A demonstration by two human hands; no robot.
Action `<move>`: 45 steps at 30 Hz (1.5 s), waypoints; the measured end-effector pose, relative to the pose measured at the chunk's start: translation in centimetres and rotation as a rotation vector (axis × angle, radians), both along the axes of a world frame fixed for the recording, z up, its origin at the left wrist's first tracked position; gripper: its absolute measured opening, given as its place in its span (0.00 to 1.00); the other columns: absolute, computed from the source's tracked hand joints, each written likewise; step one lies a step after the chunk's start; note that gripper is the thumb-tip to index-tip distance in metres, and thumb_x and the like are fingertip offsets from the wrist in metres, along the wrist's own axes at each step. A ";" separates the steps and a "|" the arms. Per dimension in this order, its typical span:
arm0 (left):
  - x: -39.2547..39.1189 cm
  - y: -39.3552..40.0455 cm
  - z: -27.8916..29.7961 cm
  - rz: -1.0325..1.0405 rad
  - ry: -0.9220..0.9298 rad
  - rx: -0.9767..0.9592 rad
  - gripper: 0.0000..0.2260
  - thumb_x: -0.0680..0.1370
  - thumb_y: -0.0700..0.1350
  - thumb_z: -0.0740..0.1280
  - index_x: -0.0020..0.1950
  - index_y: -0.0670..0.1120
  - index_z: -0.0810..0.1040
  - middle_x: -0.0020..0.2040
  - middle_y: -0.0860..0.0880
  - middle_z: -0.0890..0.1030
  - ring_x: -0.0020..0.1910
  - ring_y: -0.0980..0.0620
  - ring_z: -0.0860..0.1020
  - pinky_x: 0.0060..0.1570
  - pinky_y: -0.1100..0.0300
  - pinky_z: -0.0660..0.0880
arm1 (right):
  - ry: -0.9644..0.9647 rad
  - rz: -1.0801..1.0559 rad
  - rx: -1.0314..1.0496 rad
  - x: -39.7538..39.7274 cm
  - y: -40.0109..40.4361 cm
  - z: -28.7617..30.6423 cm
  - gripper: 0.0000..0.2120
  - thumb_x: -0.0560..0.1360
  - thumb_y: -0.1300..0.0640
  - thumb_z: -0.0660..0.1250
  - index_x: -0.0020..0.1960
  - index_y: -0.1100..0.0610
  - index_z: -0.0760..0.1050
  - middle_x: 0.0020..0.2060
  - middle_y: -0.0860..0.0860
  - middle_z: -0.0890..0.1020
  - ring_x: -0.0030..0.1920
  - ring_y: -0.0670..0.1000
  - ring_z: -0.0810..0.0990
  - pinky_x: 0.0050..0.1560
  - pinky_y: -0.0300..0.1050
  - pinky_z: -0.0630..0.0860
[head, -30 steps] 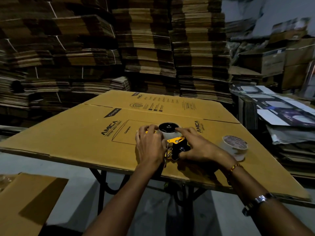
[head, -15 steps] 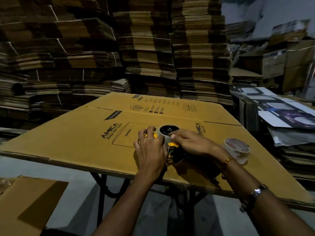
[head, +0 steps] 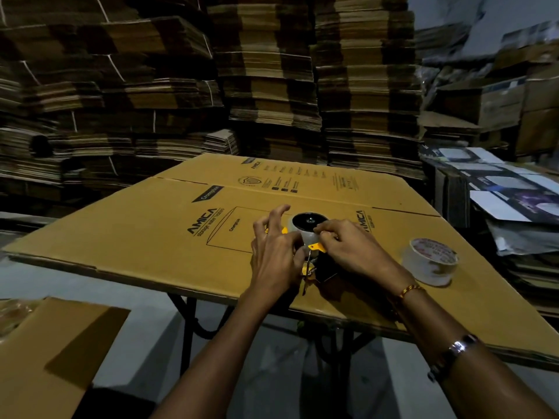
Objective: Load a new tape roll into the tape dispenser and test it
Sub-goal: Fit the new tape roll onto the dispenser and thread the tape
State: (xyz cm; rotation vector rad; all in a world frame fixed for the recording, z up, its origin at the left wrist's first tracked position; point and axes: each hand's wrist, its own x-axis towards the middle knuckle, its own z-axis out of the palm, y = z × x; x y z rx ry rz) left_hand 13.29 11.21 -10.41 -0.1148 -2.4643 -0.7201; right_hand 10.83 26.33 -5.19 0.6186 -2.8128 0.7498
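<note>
Threading step, I'd judge: tape roll [head: 305,229] sits on tape dispenser [head: 317,264] mid-cardboard sheet [head: 151,237], toward near edge; left hand [head: 273,255] steadies it, fingers loose; right hand [head: 348,246] pinches roll's rim; next: free the end, feed toward blade; spare roll [head: 429,261] right.

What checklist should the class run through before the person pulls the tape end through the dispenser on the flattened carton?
1. Clear tape roll sits on the black hub of the yellow and black tape dispenser: ok.
2. Dispenser lies on the flattened brown cardboard carton: ok.
3. Left hand at the dispenser's side, index and middle fingers lifted: steadying grip cannot tell.
4. Right hand fingers pinch at the roll's near edge: ok.
5. Tape end freed and threaded past the roller: cannot tell, hidden by the hands.
6. Spare white tape roll stands apart on the right: ok.
</note>
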 end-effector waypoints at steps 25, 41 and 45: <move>0.0 0.0 -0.1 0.123 0.017 -0.093 0.11 0.79 0.52 0.64 0.56 0.47 0.78 0.63 0.49 0.70 0.65 0.50 0.65 0.57 0.49 0.71 | 0.028 0.009 0.029 0.3 0.0 -0.2 0.14 0.81 0.54 0.54 0.59 0.55 0.76 0.47 0.52 0.80 0.44 0.51 0.77 0.42 0.45 0.66; -0.3 -1.3 0.7 -0.103 -0.077 -0.045 0.11 0.80 0.49 0.65 0.57 0.44 0.79 0.67 0.47 0.67 0.67 0.48 0.59 0.61 0.62 0.58 | 0.068 0.008 0.025 -0.1 0.0 -0.6 0.14 0.81 0.53 0.53 0.58 0.56 0.76 0.50 0.55 0.81 0.46 0.53 0.78 0.42 0.47 0.70; -0.3 -1.3 0.5 -0.098 -0.066 -0.056 0.11 0.80 0.48 0.64 0.59 0.44 0.79 0.70 0.47 0.66 0.68 0.48 0.59 0.63 0.58 0.62 | 0.061 0.006 0.035 0.1 0.0 -0.4 0.15 0.81 0.53 0.53 0.59 0.55 0.76 0.52 0.54 0.81 0.49 0.53 0.78 0.48 0.50 0.73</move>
